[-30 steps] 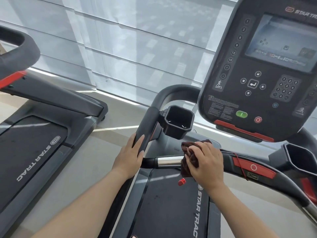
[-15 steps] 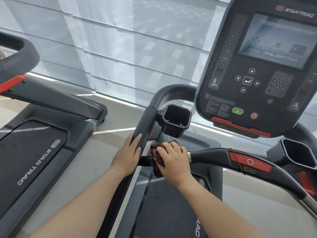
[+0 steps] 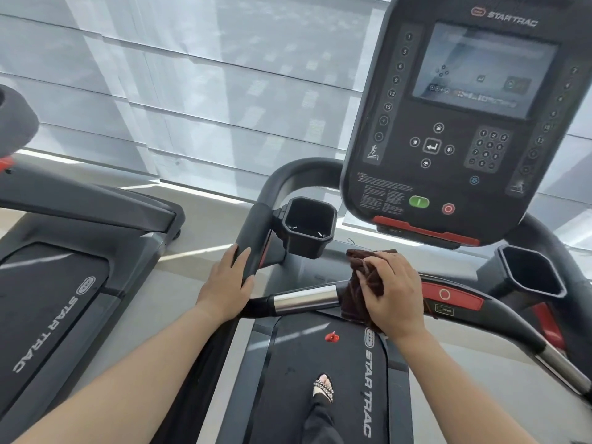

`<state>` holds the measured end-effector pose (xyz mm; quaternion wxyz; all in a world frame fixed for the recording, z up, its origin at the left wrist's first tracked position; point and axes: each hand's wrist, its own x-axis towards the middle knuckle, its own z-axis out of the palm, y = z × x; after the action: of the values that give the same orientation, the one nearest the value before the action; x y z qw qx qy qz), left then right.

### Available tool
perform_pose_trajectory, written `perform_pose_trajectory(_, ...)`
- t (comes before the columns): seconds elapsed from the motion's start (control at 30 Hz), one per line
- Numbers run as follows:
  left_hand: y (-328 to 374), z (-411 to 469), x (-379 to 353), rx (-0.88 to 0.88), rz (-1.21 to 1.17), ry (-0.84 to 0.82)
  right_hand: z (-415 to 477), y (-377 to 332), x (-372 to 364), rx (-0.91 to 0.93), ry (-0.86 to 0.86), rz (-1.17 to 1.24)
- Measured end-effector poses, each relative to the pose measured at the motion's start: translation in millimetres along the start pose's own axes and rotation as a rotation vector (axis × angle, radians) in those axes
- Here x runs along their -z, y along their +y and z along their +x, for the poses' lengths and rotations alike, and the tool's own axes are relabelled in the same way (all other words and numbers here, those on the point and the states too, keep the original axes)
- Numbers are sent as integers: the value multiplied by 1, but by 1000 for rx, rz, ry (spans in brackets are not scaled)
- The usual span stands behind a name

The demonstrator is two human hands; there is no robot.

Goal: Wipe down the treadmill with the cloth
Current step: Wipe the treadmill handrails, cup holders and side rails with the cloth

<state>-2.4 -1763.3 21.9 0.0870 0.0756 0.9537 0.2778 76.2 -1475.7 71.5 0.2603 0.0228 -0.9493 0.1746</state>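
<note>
I stand on a black Star Trac treadmill, its belt [image 3: 301, 373] under me and its console [image 3: 455, 123] up on the right. A dark brown cloth [image 3: 358, 283] is wrapped over the front crossbar, just right of the bar's silver sensor section [image 3: 304, 298]. My right hand [image 3: 392, 291] is closed on the cloth and presses it onto the bar. My left hand [image 3: 226, 286] rests on the black left handrail [image 3: 254, 238], fingers curled around it.
A cup holder [image 3: 307, 227] sits beside the left rail, another [image 3: 531, 274] on the right. A red safety clip [image 3: 331, 337] dangles below the bar. A red stop panel [image 3: 448, 294] lies right of the cloth. A second treadmill [image 3: 54, 283] stands at left. My sandalled foot [image 3: 323, 387] is on the belt.
My right hand slid the cloth left along the crossbar to the left rail, then back right, uncovering the silver section again. The left hand stayed on the rail.
</note>
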Motion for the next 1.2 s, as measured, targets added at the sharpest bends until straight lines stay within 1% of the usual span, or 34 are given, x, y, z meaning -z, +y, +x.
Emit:
perform_pose_trajectory(0.1, 4, 16, 0, 12, -7, 12, 12, 0, 0, -23, -11, 132)
perform_pose_trajectory(0.17, 7, 28, 0, 30, -24, 22, 26, -1, -1, -90, -26, 267)
perform_pose_trajectory(0.23, 13, 40, -1, 53, -40, 27, 44, -2, -6, -126, -38, 351)
perform_pose_trajectory(0.47, 31, 86, -5, 121, -37, 58, 108, -2, -32, -34, -99, 520)
perform_pose_trajectory(0.57, 35, 99, -7, 153, -7, 79, 135, -3, -46, 35, -127, 581)
perform_pose_trajectory(0.63, 34, 101, -10, 170, 57, 119, 149, 0, -57, 92, -154, 572)
perform_pose_trajectory(0.7, 34, 101, -13, 181, 125, 150, 153, 13, -72, 146, -208, 493)
perform_pose_trajectory(0.8, 33, 101, -18, 178, 167, 163, 142, 36, -94, 260, -367, 324)
perform_pose_trajectory(0.83, 33, 101, -19, 180, 173, 166, 138, 41, -99, 302, -397, 289)
perform_pose_trajectory(1.07, 34, 99, -20, 183, 209, 188, 139, 62, -111, 360, -501, 334)
perform_pose_trajectory(1.2, 35, 98, -22, 184, 217, 206, 130, 70, -113, 414, -465, 380)
